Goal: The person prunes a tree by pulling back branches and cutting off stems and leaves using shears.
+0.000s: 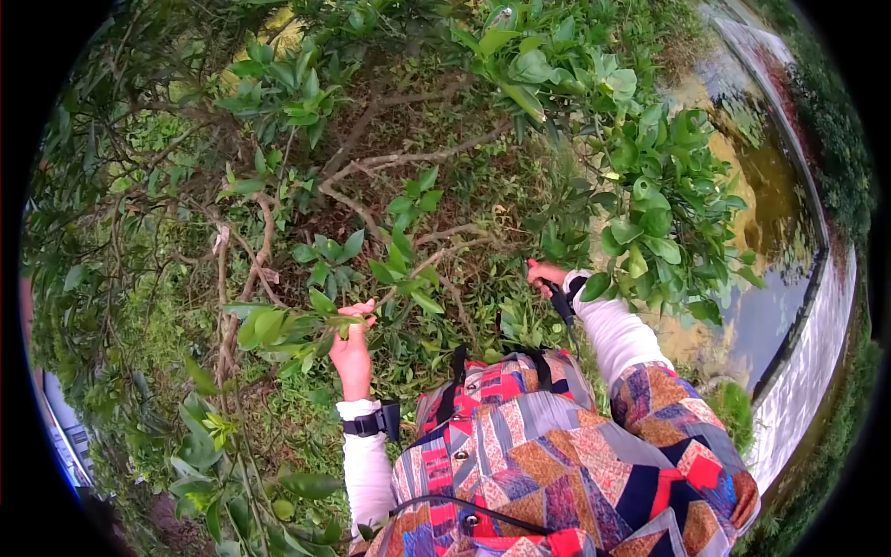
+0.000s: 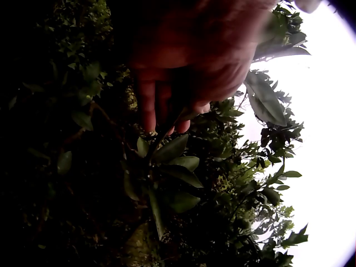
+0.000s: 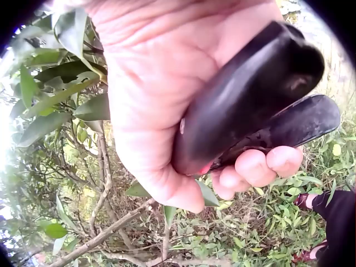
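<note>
My left hand (image 1: pixel 352 357) pinches a thin leafy twig (image 1: pixel 339 320) at the lower middle of the head view. In the left wrist view the left hand (image 2: pixel 189 67) is dark, its fingers curled at the stem above a cluster of leaves (image 2: pixel 175 161). Black-handled pruning shears (image 1: pixel 560 302) are gripped by my right hand (image 1: pixel 548 276), near the end of a bare branch. The right wrist view shows the fingers of the right hand (image 3: pixel 161 94) wrapped round the two black handles (image 3: pixel 250 89); the blades are hidden.
Bare forked branches (image 1: pixel 399 160) spread ahead of the hands. Dense foliage (image 1: pixel 659 223) hangs at the right, with water (image 1: pixel 789 204) and a pale concrete edge (image 1: pixel 806 371) beyond. Leafy shoots (image 1: pixel 209 436) stand at the lower left.
</note>
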A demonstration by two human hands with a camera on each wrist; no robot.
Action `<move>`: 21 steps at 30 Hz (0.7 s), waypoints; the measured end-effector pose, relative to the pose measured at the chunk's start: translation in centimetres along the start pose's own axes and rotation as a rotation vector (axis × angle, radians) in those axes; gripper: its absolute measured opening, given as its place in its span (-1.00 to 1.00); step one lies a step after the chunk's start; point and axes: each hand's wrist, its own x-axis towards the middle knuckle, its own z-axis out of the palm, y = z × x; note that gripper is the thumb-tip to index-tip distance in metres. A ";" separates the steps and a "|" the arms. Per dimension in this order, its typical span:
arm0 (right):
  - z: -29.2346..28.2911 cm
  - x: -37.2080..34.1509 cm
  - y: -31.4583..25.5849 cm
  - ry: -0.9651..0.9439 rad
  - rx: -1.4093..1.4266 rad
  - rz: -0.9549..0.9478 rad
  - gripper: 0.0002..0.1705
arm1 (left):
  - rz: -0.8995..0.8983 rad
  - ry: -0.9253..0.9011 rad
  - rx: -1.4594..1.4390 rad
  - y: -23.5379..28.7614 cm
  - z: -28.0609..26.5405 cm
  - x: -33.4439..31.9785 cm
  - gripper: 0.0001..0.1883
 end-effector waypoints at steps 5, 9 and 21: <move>0.9 -0.9 -0.4 0.085 -0.060 -0.066 -0.73 | 0.004 0.023 -0.011 0.0 -0.1 0.3 -0.89; 1.9 -1.6 -0.3 0.118 -0.091 -0.074 -0.70 | 0.030 0.020 -0.013 -0.1 -0.3 0.4 -0.89; 3.6 0.4 5.1 0.290 -0.470 -0.158 -0.39 | 0.048 -0.043 -0.018 0.1 0.5 0.1 -0.87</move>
